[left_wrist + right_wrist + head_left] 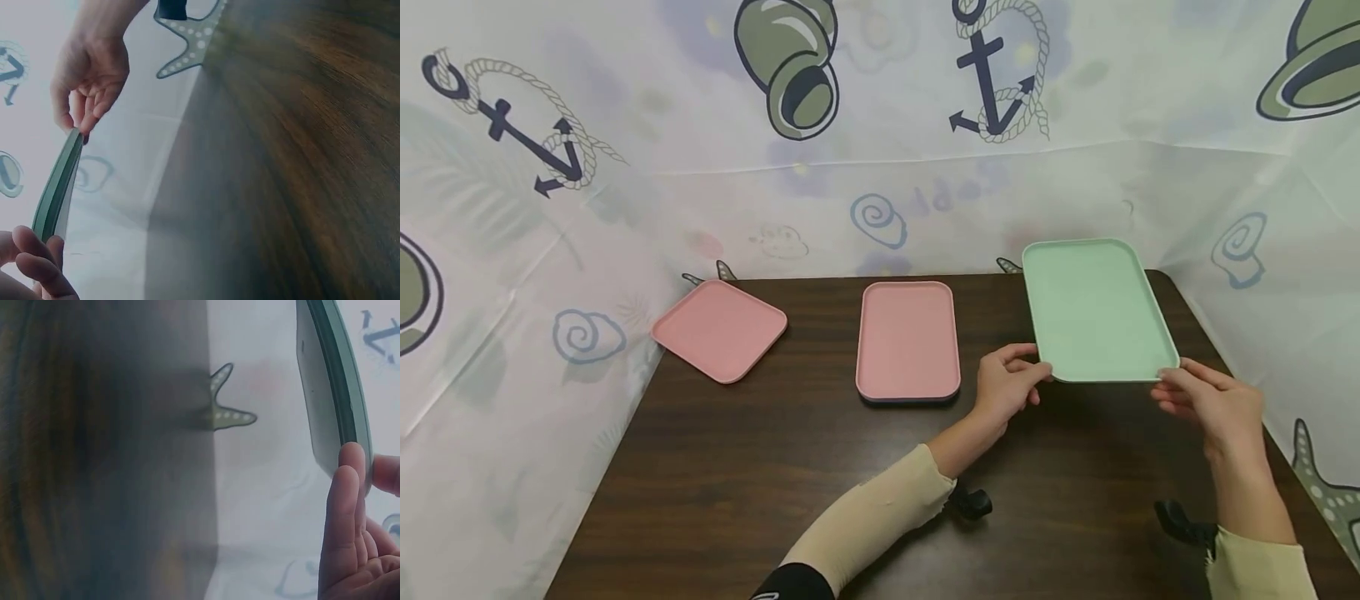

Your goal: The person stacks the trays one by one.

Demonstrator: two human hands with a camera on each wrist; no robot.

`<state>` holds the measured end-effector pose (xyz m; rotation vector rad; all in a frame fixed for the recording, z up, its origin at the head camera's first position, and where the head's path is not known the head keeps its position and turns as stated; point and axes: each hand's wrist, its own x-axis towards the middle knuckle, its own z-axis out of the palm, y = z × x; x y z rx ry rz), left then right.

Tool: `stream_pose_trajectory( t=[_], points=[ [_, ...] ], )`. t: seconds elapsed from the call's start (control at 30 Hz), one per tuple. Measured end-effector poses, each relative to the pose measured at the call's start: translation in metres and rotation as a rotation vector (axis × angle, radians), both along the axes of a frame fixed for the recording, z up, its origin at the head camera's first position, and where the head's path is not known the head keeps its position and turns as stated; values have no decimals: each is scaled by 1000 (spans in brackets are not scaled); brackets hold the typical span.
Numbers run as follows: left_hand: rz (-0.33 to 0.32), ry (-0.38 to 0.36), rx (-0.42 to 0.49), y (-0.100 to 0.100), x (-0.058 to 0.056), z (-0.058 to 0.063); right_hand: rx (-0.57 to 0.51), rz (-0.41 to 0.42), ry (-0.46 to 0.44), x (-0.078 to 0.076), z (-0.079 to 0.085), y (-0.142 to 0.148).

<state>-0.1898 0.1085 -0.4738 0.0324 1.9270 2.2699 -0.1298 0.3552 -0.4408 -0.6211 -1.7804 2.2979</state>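
A light green rectangular tray [1101, 312] with rounded corners is held up off the table at the right side, its near edge toward me. My left hand [1009, 385] pinches its near left corner between thumb and fingers. At the near right corner, my right hand [1217, 408] grips it the same way. In the left wrist view the tray [59, 187] appears edge-on between both hands. The right wrist view shows the tray's rim [340, 375] and pale underside, with fingers [344, 512] beneath and the thumb on the other face.
A pink tray [908, 340] lies at the table's middle, seemingly on something dark. Another pink tray [720, 331] sits turned askew at the far left edge. The dark wooden table [737, 492] meets a printed cloth [700, 208] behind and at both sides.
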Motion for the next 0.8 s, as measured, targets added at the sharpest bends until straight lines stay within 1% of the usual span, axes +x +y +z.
stream_pose_trajectory(
  t=[0.2, 0.37, 0.43, 0.53, 0.67, 0.8],
  points=[
    [-2, 63, 27, -21, 3, 16, 78, 45, 47, -6, 15, -13],
    [-14, 109, 25, -45, 2, 25, 117, 88, 103, -13, 20, -32],
    [-12, 115, 14, -58, 2, 26, 133, 113, 118, -17, 21, -42],
    [8, 108, 1, -78, 2, 26, 162, 173, 125, -21, 22, -56],
    [34, 94, 14, -103, 3, 26, 200, 259, 127, -28, 22, -72],
    [54, 105, 12, -125, 3, 27, 247, 324, 125, -35, 24, -89]
  ],
)
